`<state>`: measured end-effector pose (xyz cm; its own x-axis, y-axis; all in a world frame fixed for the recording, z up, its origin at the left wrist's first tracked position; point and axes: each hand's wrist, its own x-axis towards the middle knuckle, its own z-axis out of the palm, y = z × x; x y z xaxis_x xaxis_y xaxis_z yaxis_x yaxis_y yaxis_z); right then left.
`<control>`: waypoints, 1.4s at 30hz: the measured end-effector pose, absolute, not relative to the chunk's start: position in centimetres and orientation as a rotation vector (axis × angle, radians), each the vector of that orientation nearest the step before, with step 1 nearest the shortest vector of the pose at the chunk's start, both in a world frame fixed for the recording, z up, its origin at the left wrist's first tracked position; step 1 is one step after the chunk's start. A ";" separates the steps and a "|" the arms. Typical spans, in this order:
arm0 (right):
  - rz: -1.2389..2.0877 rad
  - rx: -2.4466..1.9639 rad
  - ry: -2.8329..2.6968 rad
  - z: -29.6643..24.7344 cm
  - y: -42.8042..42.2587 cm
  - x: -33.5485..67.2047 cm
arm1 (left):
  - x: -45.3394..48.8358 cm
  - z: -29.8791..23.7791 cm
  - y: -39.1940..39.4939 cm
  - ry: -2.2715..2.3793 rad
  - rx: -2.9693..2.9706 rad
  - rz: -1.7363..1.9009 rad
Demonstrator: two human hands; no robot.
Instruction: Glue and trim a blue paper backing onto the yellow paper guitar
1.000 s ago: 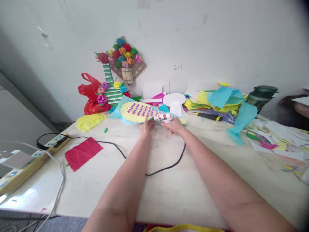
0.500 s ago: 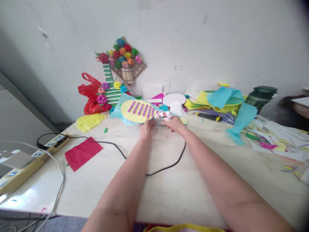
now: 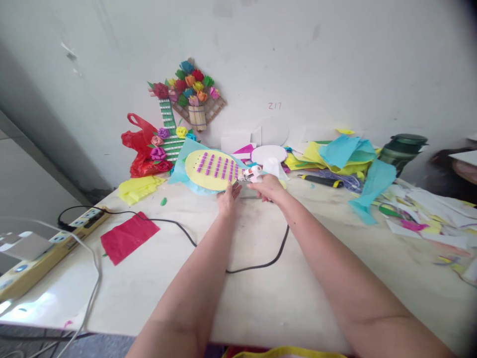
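A yellow oval paper craft [image 3: 192,171] with rows of purple strips and white strings lies tilted near the middle of the table, over light blue crepe paper [image 3: 178,174]. My left hand [image 3: 228,199] grips its lower right edge, thumb on the near side and the other fingers partly hidden. In my right hand [image 3: 269,188] is a white hot glue gun [image 3: 253,173], fingers wrapped round its handle. Its nozzle points left, close to the purple strips at the craft's right end; I cannot tell whether it touches. The black cord [image 3: 257,267] loops below my hands.
At the left are a power strip [image 3: 80,223], red crepe paper [image 3: 129,237] and yellow crepe paper [image 3: 139,189]. Paper flower crafts [image 3: 196,94] lean on the wall. A utility knife [image 3: 320,180], a dark green bottle [image 3: 404,151] and paper scraps [image 3: 428,209] are at the right.
The craft has turned slightly, its strips standing more upright in view. My right hand and the glue gun have shifted a little up and left.
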<state>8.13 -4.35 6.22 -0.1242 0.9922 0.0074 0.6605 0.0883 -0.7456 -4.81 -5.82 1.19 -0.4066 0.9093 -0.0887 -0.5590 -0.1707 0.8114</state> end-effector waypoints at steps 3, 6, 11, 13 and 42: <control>0.818 -1.635 -1.840 6.6 -4.5 8.0 | -4.8 1.0 -5.7 0.987 0.539 1.787; 0.803 -1.654 -1.835 7.3 -4.9 7.9 | -4.9 0.9 -5.5 0.977 0.550 1.806; 0.815 -1.613 -1.797 9.5 -6.5 8.0 | -5.4 0.5 -5.3 0.950 0.491 1.805; 0.811 -1.598 -1.805 10.1 -7.0 8.1 | -5.6 0.4 -5.2 0.944 0.475 1.790; 0.478 -1.443 -1.999 3.3 -3.5 9.7 | -6.5 0.8 -4.8 0.934 0.389 1.794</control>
<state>9.72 -3.51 3.27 -0.2111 0.9391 0.2711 0.7146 0.3375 -0.6127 -6.47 -4.82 0.78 -0.4174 0.8947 -0.1590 -0.6432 -0.1673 0.7472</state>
